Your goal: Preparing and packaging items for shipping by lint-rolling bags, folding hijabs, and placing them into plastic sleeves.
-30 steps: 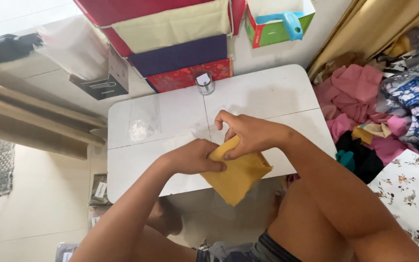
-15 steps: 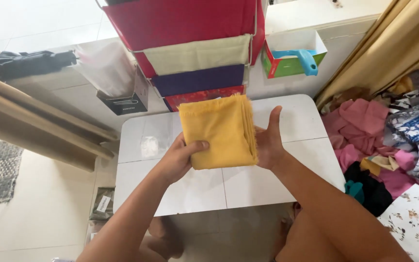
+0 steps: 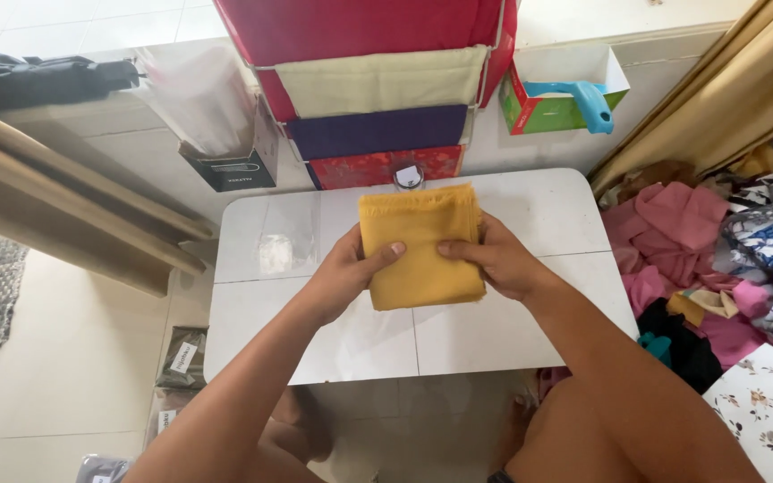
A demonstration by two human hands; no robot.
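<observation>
Over the white table (image 3: 530,331), both hands (image 3: 427,264) grip a folded yellow cloth (image 3: 420,246).

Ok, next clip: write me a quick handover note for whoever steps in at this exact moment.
Left hand: gripping the left edge of the folded yellow cloth, thumb on top.
Right hand: gripping the right edge the same way.
Cloth: folded into a neat rectangle, held over the white table, near the small jar at the back edge.
Done: cloth looks fully folded.
Left: cloth not yet let go; a pile of loose clothes lies on the floor to the right.
</observation>
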